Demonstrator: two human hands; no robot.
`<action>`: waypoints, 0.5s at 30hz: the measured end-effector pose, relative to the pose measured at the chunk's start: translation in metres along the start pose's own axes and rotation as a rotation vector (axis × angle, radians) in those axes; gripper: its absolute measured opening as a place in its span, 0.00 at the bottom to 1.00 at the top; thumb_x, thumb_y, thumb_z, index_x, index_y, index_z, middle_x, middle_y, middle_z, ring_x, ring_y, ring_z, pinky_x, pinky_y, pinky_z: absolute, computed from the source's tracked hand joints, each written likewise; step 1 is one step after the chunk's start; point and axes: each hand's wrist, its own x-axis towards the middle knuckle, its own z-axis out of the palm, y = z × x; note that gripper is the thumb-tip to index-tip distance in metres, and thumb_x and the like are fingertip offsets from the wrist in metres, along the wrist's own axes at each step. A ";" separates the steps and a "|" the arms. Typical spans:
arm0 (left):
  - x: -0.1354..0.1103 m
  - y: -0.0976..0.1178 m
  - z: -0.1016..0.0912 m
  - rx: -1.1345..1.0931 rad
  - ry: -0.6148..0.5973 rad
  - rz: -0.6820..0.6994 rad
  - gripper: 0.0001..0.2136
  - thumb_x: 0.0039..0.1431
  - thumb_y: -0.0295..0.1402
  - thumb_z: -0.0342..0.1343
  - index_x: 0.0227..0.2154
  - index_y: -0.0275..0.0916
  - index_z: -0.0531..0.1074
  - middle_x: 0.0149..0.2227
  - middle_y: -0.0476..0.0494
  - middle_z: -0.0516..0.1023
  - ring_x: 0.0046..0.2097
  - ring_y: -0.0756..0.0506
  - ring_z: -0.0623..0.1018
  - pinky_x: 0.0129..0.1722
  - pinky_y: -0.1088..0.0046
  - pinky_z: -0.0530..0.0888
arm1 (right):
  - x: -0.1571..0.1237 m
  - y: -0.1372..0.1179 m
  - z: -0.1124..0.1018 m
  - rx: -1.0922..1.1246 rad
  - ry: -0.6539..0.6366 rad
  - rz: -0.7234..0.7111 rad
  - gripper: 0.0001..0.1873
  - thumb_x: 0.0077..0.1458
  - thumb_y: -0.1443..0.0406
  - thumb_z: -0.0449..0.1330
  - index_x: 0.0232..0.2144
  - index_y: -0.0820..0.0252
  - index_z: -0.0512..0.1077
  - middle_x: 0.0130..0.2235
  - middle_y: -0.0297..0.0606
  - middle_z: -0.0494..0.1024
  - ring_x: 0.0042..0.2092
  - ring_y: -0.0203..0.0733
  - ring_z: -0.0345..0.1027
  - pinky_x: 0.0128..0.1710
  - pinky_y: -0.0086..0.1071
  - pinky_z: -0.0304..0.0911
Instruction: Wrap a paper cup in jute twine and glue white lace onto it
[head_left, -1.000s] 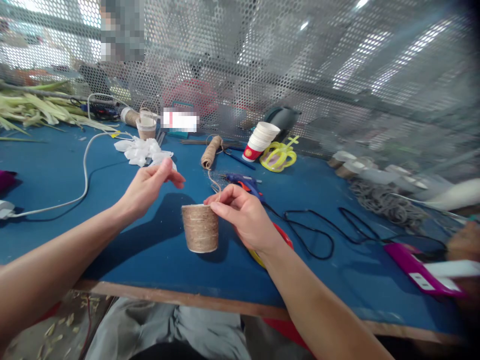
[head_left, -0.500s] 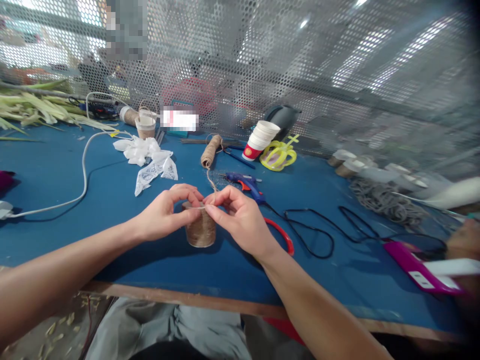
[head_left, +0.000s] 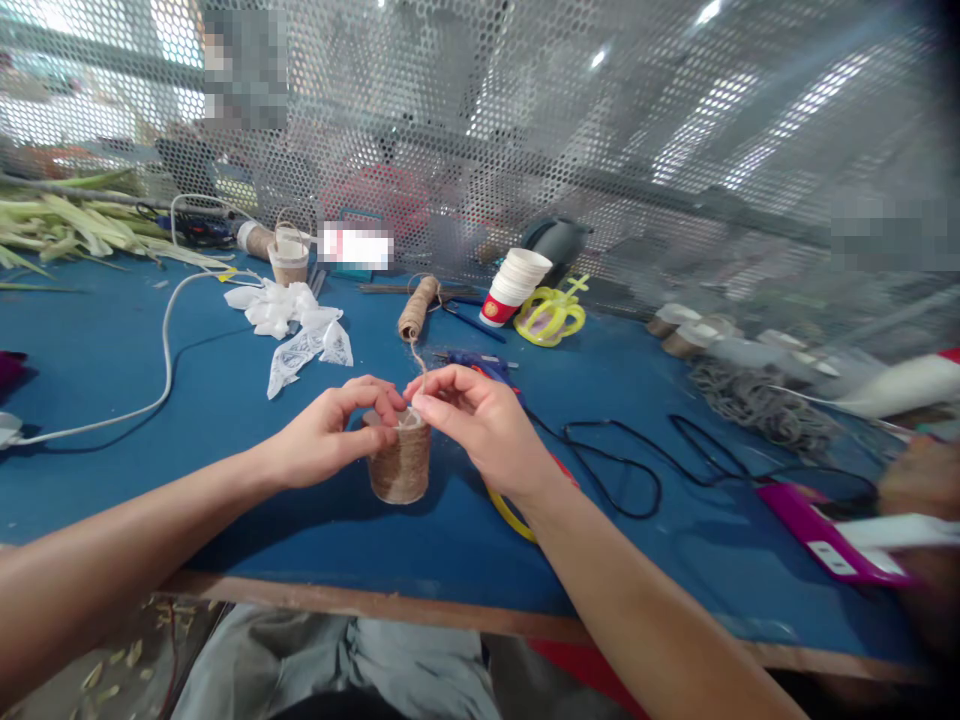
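A paper cup wrapped in brown twine [head_left: 400,470] stands upright in front of me, its white rim and inside partly showing. My left hand [head_left: 334,425] grips its left rim, thumb on the near side and fingers curled over the top. At the right edge of the rim, my right hand [head_left: 484,425] pinches a strand of jute twine [head_left: 416,355]. That strand runs back to a twine roll [head_left: 418,308] lying beyond the hands. A blue glue gun [head_left: 480,362] lies just behind my right hand, which partly hides it.
Stacked paper cups [head_left: 516,285] and a yellow crown-shaped piece [head_left: 551,315] stand at the back. White crumpled plastic [head_left: 304,330] lies left of the roll. Black cable [head_left: 615,430] leads right towards a magenta power strip [head_left: 832,535], near another person's blurred hand [head_left: 919,480].
My right hand has lifted slightly and shifted right with the twine, baring more of the cup's rim. My left hand keeps its hold. The view has shifted slightly.
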 end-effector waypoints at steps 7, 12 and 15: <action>-0.003 0.004 0.000 -0.111 -0.118 -0.088 0.04 0.49 0.32 0.57 0.23 0.40 0.70 0.28 0.48 0.69 0.34 0.47 0.70 0.34 0.73 0.67 | 0.032 -0.016 0.003 -0.070 -0.196 0.124 0.03 0.43 0.68 0.61 0.23 0.61 0.70 0.27 0.32 0.73 0.30 0.34 0.67 0.34 0.31 0.63; -0.005 0.003 0.001 -0.254 -0.144 -0.141 0.06 0.49 0.35 0.59 0.22 0.40 0.70 0.37 0.44 0.74 0.45 0.42 0.72 0.40 0.69 0.69 | 0.052 -0.003 0.005 -0.054 -0.245 0.248 0.05 0.46 0.69 0.61 0.21 0.62 0.69 0.20 0.29 0.71 0.24 0.32 0.65 0.26 0.28 0.64; -0.005 0.001 0.001 -0.268 -0.135 -0.095 0.06 0.50 0.35 0.60 0.23 0.40 0.72 0.55 0.43 0.66 0.61 0.38 0.59 0.53 0.62 0.62 | 0.061 0.014 -0.011 -0.142 -0.141 0.264 0.07 0.52 0.66 0.58 0.23 0.62 0.69 0.22 0.33 0.72 0.25 0.34 0.67 0.23 0.27 0.63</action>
